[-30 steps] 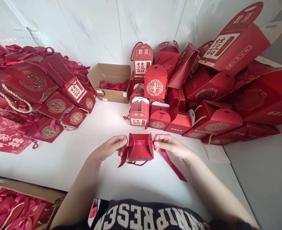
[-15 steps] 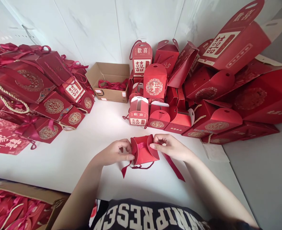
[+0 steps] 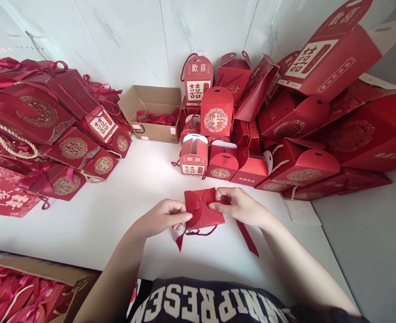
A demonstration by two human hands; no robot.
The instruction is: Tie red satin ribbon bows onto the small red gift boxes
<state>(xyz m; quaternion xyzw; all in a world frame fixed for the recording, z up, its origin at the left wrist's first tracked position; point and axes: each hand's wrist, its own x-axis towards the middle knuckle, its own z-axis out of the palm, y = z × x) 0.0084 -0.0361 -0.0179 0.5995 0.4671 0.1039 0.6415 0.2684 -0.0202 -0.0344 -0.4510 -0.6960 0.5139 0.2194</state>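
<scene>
A small red gift box [image 3: 206,219] lies on the white table before me, its two curved flaps folded inward over the top. A dark red ribbon [image 3: 248,238] is threaded through the flaps; one tail trails to the right and a shorter one hangs at the left. My left hand [image 3: 171,215] is closed at the box's left edge, thumb and fingers pinched by the ribbon. At the right flap, my right hand [image 3: 235,204] pinches where the ribbon comes out, and its fingers partly cover that flap. A twisted cord handle [image 3: 203,232] rests along the near side.
Red boxes with rope handles [image 3: 73,148] are piled at the left. More open-topped boxes [image 3: 225,166] stand behind my hands and to the right. A cardboard box [image 3: 156,133] of ribbons sits by the wall; another carton [image 3: 80,273] of decorated red items is at lower left.
The box's flaps have come down and inward, from standing partly open to lying over the top. My hands have stayed nearly in place; the left ribbon tail has shifted slightly right.
</scene>
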